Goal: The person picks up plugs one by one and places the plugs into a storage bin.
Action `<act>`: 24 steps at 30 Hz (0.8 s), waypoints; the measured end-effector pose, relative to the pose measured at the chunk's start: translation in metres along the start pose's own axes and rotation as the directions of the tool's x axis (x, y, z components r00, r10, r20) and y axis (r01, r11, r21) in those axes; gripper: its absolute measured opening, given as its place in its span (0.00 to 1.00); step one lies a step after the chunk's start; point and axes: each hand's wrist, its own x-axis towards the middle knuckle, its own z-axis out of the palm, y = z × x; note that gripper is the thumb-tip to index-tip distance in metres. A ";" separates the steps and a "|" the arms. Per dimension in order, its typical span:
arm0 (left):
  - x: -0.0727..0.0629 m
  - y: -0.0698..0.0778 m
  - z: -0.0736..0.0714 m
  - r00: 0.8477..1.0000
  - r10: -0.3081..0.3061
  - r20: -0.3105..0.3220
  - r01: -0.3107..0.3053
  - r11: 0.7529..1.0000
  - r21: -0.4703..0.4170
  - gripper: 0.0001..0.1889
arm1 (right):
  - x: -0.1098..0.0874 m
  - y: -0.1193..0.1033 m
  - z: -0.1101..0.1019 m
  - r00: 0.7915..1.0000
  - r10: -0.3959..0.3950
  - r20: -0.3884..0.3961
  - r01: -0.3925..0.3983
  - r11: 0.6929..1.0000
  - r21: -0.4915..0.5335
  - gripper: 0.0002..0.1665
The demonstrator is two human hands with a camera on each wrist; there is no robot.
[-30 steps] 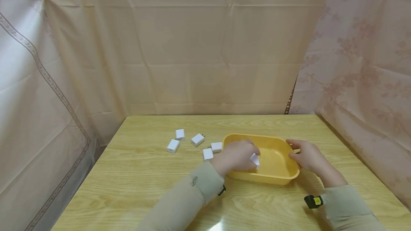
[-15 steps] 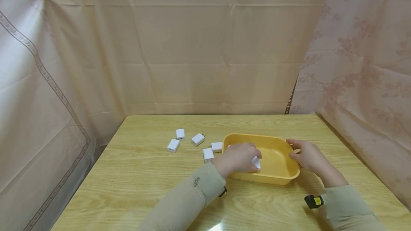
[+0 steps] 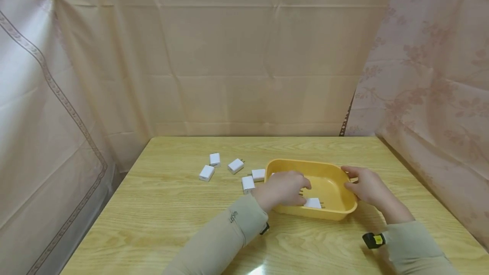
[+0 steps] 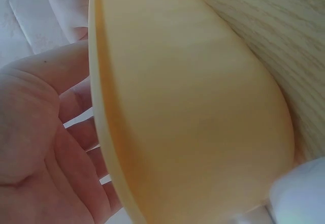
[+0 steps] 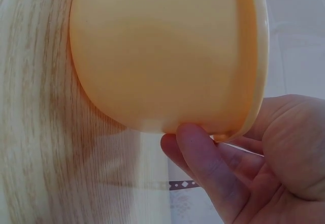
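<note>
A yellow plastic bin [image 3: 324, 213] stands on the table. Over its left part is my left hand [image 3: 284, 186], with loosely bent fingers and nothing seen gripped. A white charger plug [image 3: 313, 203] lies in the bin just beyond the thumb, its prongs facing right. More prongs [image 3: 301, 192] show beside the fingers, their body hidden by the hand. My right hand [image 3: 367, 186] holds the bin's right end; the right wrist view shows its fingertips against the bin's wall [image 5: 162, 61]. In the left wrist view, my left hand [image 4: 45, 127] is behind the bin's rim.
Several white charger plugs lie left of the bin; the nearest ones, one plug [image 3: 258, 175] and another plug [image 3: 247, 184], sit close by its left wall. Farther left is a plug [image 3: 206, 173]. A beige curtain [image 3: 248, 54] hangs behind the wooden table [image 3: 160, 207].
The left hand has let go of a white charger plug, which now lies on the bin's floor near the front wall. The right hand has stayed on the bin's right end.
</note>
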 end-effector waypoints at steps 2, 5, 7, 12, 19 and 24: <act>0.000 -0.001 0.001 1.000 0.002 0.000 -0.002 1.000 -0.001 0.19 | 0.000 0.000 0.000 1.000 -0.005 -0.003 0.005 1.000 0.000 0.32; -0.002 -0.001 0.000 1.000 0.000 -0.002 0.000 1.000 -0.005 0.19 | 0.000 0.000 0.000 1.000 -0.004 -0.003 0.004 1.000 0.002 0.32; -0.004 -0.001 -0.001 1.000 0.002 -0.005 -0.002 1.000 -0.013 0.19 | 0.000 0.000 0.000 1.000 -0.002 -0.003 0.002 1.000 0.001 0.32; -0.010 -0.005 -0.007 0.999 0.021 -0.032 -0.022 1.000 -0.019 0.21 | 0.000 0.000 0.000 1.000 0.004 0.001 -0.004 1.000 -0.001 0.32; -0.018 -0.010 -0.013 0.999 -0.015 -0.029 0.014 0.999 -0.031 0.22 | 0.000 0.000 -0.001 1.000 -0.002 0.003 0.002 1.000 0.001 0.32; -0.024 -0.013 -0.018 0.998 -0.036 -0.046 0.035 0.999 -0.032 0.21 | 0.000 0.000 -0.001 1.000 0.005 0.010 -0.005 1.000 0.008 0.33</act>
